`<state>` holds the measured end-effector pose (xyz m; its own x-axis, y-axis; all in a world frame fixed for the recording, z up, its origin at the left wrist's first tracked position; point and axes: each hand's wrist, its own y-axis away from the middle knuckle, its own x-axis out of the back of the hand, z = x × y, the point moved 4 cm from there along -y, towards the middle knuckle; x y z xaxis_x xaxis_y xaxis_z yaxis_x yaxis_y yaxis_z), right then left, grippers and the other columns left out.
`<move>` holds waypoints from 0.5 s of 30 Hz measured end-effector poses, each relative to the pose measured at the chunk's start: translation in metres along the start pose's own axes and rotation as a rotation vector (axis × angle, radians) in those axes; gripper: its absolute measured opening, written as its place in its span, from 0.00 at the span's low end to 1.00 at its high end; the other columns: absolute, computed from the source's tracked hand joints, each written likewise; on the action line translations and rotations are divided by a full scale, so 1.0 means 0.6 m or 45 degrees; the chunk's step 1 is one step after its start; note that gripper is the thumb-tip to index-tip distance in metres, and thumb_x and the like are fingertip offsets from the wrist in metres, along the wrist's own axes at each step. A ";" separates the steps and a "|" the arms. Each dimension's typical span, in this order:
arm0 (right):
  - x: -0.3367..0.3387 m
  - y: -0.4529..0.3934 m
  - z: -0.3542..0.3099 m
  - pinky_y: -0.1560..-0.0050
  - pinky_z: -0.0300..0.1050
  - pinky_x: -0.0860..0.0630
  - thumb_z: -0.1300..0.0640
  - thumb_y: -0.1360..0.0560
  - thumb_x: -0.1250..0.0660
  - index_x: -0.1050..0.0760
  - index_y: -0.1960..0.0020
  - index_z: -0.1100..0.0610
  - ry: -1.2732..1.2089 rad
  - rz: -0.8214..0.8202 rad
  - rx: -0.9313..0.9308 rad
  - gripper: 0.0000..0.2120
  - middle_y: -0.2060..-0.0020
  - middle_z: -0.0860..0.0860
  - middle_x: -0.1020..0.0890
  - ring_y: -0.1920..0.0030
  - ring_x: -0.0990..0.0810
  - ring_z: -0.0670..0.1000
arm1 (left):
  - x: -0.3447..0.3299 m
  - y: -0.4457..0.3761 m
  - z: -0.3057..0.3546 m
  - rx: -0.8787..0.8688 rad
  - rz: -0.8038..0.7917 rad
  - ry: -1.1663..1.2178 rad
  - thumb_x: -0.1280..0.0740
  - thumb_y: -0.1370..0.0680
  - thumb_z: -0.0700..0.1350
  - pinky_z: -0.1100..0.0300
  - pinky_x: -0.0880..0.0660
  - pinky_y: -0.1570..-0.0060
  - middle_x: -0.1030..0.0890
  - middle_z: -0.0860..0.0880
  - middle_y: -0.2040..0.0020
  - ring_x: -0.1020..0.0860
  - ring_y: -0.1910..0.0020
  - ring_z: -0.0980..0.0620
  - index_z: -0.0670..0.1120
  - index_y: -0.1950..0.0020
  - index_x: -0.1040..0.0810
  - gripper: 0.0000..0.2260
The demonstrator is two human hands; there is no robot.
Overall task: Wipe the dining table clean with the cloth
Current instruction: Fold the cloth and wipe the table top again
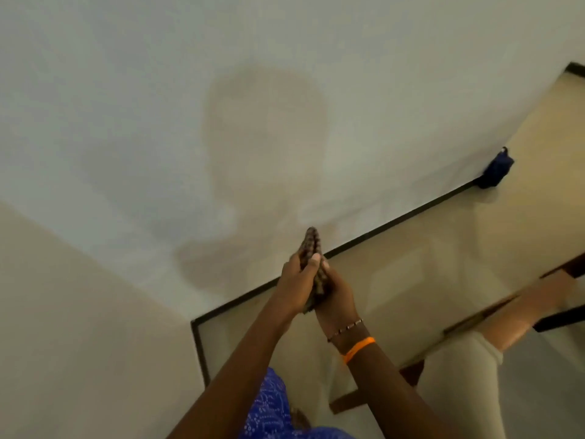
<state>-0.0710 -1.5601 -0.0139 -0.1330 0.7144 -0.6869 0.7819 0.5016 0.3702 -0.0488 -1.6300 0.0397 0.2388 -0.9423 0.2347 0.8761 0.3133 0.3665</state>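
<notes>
Hands (292, 280) (337, 296) sandwiching cloth (313, 245), table blurred

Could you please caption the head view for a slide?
Both hands, left hand and right hand, hold a bunched cloth between them beside the wall.

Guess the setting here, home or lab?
Likely a home dining area: a glass-topped table with a dark edge against a plain wall, a wooden chair beside it, and both hands folding a cloth.

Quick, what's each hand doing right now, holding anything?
Left hand: holding the brown checked cloth, thumb pressed over it.
Right hand: holding the same cloth from the other side.
</notes>
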 end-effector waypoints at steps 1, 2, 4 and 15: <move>0.005 -0.021 -0.016 0.55 0.42 0.21 0.53 0.25 0.41 0.29 0.33 0.57 0.131 0.011 0.041 0.21 0.43 0.56 0.20 0.48 0.18 0.50 | -0.005 -0.029 0.009 0.040 -0.018 0.013 0.44 0.20 0.54 0.60 0.26 0.51 0.25 0.46 0.38 0.25 0.44 0.52 0.47 0.34 0.34 0.18; 0.012 -0.047 -0.037 0.63 0.38 0.22 0.55 0.23 0.43 0.30 0.32 0.56 0.232 0.029 0.084 0.20 0.46 0.54 0.19 0.54 0.17 0.46 | -0.015 -0.067 0.020 0.059 -0.043 -0.008 0.43 0.21 0.55 0.62 0.27 0.55 0.25 0.47 0.41 0.24 0.47 0.52 0.47 0.37 0.33 0.17; 0.034 -0.098 -0.076 0.70 0.34 0.25 0.57 0.20 0.46 0.30 0.32 0.57 0.374 0.098 0.172 0.18 0.51 0.53 0.17 0.61 0.17 0.43 | -0.038 -0.142 0.044 0.062 -0.067 -0.087 0.40 0.22 0.54 0.63 0.27 0.57 0.24 0.48 0.45 0.24 0.50 0.52 0.46 0.38 0.33 0.17; 0.172 -0.327 -0.346 0.52 0.37 0.24 0.60 0.22 0.42 0.37 0.28 0.56 0.224 0.651 0.389 0.22 0.36 0.48 0.29 0.44 0.24 0.44 | -0.200 -0.516 0.220 0.016 -0.317 -0.239 0.39 0.23 0.40 0.48 0.21 0.49 0.20 0.41 0.46 0.20 0.51 0.44 0.41 0.40 0.26 0.12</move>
<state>-0.3646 -1.4837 -0.0277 0.2264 0.9102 -0.3470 0.9089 -0.0693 0.4113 -0.4040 -1.5986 0.0167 -0.0651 -0.9524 0.2977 0.8923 0.0779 0.4446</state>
